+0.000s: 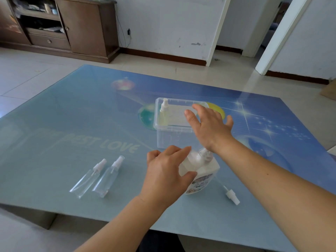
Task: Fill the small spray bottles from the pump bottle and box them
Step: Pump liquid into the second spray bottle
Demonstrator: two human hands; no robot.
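My left hand (166, 171) grips the white pump bottle (203, 171) from its left side; the bottle stands on the blue glass table (72, 124). My right hand (209, 124) hovers with spread, straight fingers over the clear plastic box (163, 131), holding nothing. Inside the box a small spray bottle (163, 113) with yellowish liquid leans in the left corner. Two clear small spray bottles (87, 179) (109, 177) lie side by side on the table to the left. A loose white spray head (231, 195) with its tube lies right of the pump bottle.
The table's near edge runs just in front of me, and tiled floor surrounds it. A brown wooden cabinet (81, 26) stands against the far wall at the left. A doorway opens at the far right.
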